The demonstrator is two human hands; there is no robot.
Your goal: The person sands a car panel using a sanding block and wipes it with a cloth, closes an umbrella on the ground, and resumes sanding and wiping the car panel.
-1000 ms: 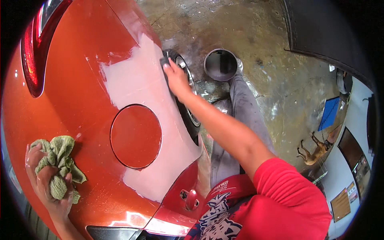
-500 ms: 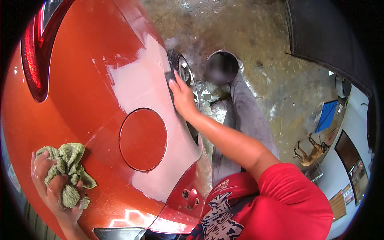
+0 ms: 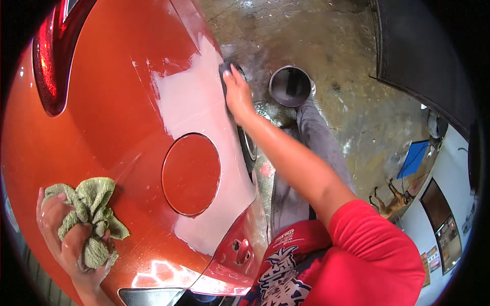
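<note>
An orange-red car body fills the left half of the head view, with a pale pinkish filler patch around a round fuel flap. On the outer edge of that patch, above the wheel, my right hand presses a dark sanding block. Its fingers are closed over the block, hiding part of it. Lower left, my left hand grips a crumpled green cloth resting on the paintwork.
A dark bucket with liquid stands on the wet concrete floor by my leg. A red tail light is at upper left. To the right are a black panel, a blue board and a lying dog.
My right hand has slid the sanding block farther up along the edge of the filler patch. The left hand stays on the cloth. The whole view has shifted slightly.
</note>
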